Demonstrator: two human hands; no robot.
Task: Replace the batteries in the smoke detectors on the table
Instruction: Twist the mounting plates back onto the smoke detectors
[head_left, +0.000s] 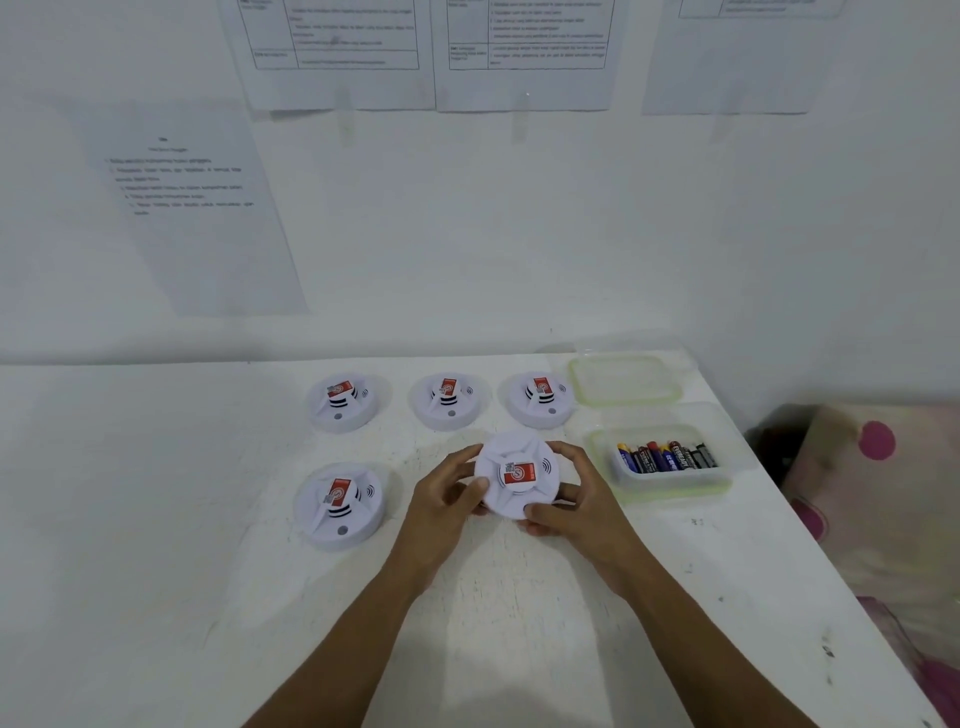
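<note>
A round white smoke detector (511, 457) with a red label is held just above the table, face up. My left hand (451, 493) grips its left rim and my right hand (571, 499) grips its right and near rim. Three more detectors stand in a far row: one on the left (343, 402), one in the middle (449, 401) and one on the right (540, 399). Another detector (338, 505) sits at the near left. A clear plastic box (675, 486) to the right holds several batteries (667, 457).
The box's clear lid (623, 379) lies behind it near the wall. The white table (182, 519) ends at a right edge beside a pink-dotted fabric (878, 493). Printed sheets (187, 208) hang on the wall behind.
</note>
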